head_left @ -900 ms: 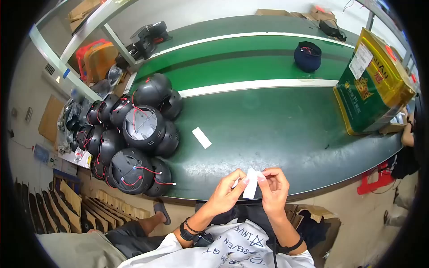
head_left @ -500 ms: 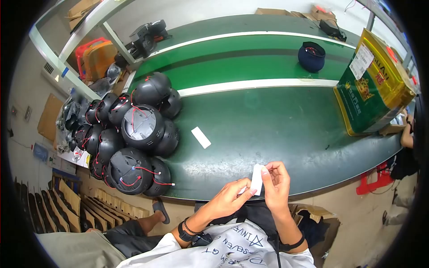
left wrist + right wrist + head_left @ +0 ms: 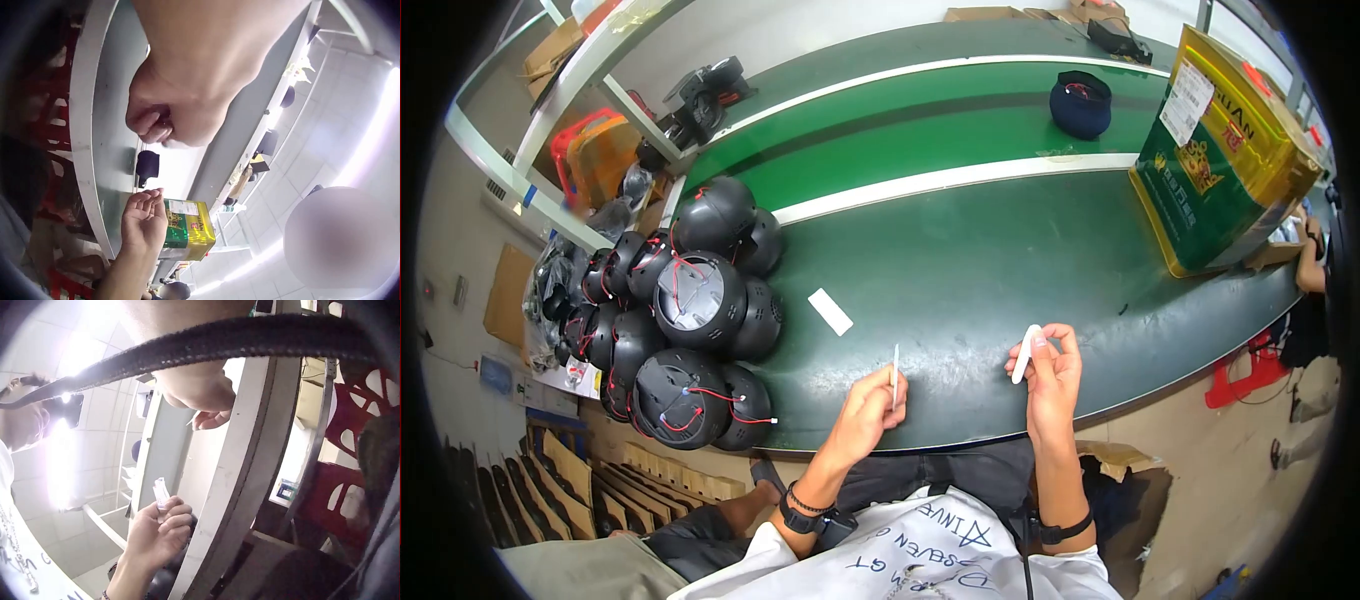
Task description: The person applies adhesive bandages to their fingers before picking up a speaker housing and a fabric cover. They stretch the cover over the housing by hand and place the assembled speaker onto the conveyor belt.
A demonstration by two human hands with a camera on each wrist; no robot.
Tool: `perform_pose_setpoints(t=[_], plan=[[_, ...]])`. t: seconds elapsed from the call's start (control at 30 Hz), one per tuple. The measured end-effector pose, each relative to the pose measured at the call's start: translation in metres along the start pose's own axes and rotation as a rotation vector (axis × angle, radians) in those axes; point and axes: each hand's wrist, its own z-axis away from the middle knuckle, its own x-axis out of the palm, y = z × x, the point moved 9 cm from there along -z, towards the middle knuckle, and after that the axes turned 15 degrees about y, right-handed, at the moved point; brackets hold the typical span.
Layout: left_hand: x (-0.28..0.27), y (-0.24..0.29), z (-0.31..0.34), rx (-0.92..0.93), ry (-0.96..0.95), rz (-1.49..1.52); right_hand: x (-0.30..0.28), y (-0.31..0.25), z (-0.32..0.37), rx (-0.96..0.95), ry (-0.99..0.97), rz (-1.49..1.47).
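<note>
My left hand [image 3: 867, 410] pinches a thin white strip [image 3: 896, 372], seen edge-on and upright over the table's near edge. In the right wrist view the same strip [image 3: 161, 492] sticks up from the thumb and fingers. To the right, my right hand [image 3: 1054, 388] holds another narrow white strip [image 3: 1025, 357] between thumb and fingers, tilted over the green table [image 3: 970, 260]. The two hands are apart. A third white strip [image 3: 830, 312] lies flat on the table, ahead and left of the left hand.
Several black round housings [image 3: 700, 295] with red wires are piled at the left. A large green and gold tin [image 3: 1220, 160] stands at the right. Further back sits a dark blue round pot-like thing [image 3: 1081, 104]. Another person's arm [image 3: 1310, 262] shows beyond the tin.
My hands were together on white material over the near edge. They have parted, left hand to the left and right hand to the right, each with a white strip. The view has shifted slightly.
</note>
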Motion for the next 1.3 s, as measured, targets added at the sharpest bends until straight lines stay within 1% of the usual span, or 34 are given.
perform_pose_setpoints(t=[0.03, 0.07, 0.13, 0.2, 0.27, 0.37, 0.4, 0.47, 0.53, 0.6, 0.67, 0.7, 0.77, 0.8, 0.87, 0.9, 0.93, 1.0, 1.07, 1.13, 1.2, 1.23, 1.3], plan=[[0.002, 0.009, -0.007, -0.002, 0.062, -0.021, 0.001, 0.0, -0.002, -0.008, -0.01, 0.005], [0.004, 0.012, -0.02, -0.001, 0.056, -0.027, 0.0, 0.0, -0.004, -0.01, -0.004, 0.0], [0.001, 0.03, -0.055, 0.136, 0.123, -0.05, -0.002, 0.001, -0.007, -0.011, 0.017, 0.037], [0.014, 0.064, -0.103, 0.221, 0.193, -0.199, -0.004, 0.004, -0.009, -0.022, 0.018, 0.041], [0.027, 0.079, -0.146, 0.26, 0.209, -0.146, -0.003, 0.006, -0.01, -0.028, 0.008, 0.03], [0.039, 0.072, -0.195, 0.22, 0.228, -0.228, -0.005, 0.004, -0.009, -0.059, 0.0, 0.025], [0.034, 0.07, -0.209, 0.183, 0.208, -0.303, -0.005, 0.005, -0.008, -0.06, -0.007, 0.025], [0.041, 0.085, -0.226, 0.263, 0.213, -0.003, -0.008, 0.008, -0.004, -0.046, 0.012, 0.027], [0.03, 0.096, -0.249, 0.198, 0.225, 0.105, -0.002, 0.006, -0.003, -0.056, -0.035, -0.003], [0.026, 0.113, -0.259, 0.198, 0.295, 0.081, -0.001, 0.005, -0.003, -0.052, -0.049, -0.016], [0.033, 0.113, -0.277, 0.099, 0.221, 0.166, 0.0, 0.006, -0.003, -0.045, -0.057, -0.007], [0.033, 0.116, -0.285, 0.097, 0.222, 0.158, 0.0, 0.007, -0.003, -0.039, -0.054, -0.013], [0.028, 0.118, -0.302, 0.021, 0.303, 0.056, -0.001, 0.005, -0.002, -0.054, -0.061, -0.024], [0.025, 0.121, -0.318, 0.022, 0.299, 0.051, -0.002, 0.005, -0.002, -0.055, -0.057, -0.029], [0.009, 0.13, -0.356, 0.173, 0.39, -0.235, -0.005, 0.007, -0.003, -0.018, -0.015, -0.032], [0.004, 0.135, -0.366, 0.224, 0.487, -0.28, -0.005, 0.005, -0.004, -0.028, -0.01, -0.032], [0.005, 0.131, -0.379, 0.226, 0.476, -0.278, -0.005, 0.005, -0.004, -0.02, -0.005, -0.034], [0.005, 0.126, -0.402, 0.307, 0.493, -0.392, -0.008, 0.005, -0.004, -0.011, 0.02, -0.036], [0.001, 0.115, -0.429, 0.297, 0.477, -0.434, -0.008, 0.006, -0.004, 0.013, 0.022, -0.056], [0.007, 0.115, -0.437, 0.294, 0.474, -0.466, -0.009, 0.007, -0.005, 0.012, 0.031, -0.046], [0.021, 0.11, -0.447, 0.217, 0.306, -0.712, -0.008, 0.007, -0.007, -0.032, 0.038, -0.006], [0.022, 0.113, -0.45, 0.222, 0.309, -0.707, -0.008, 0.007, -0.006, 0.004, 0.056, -0.013], [0.013, 0.11, -0.452, 0.09, 0.432, -0.59, -0.008, 0.005, -0.008, -0.013, 0.044, -0.001]])
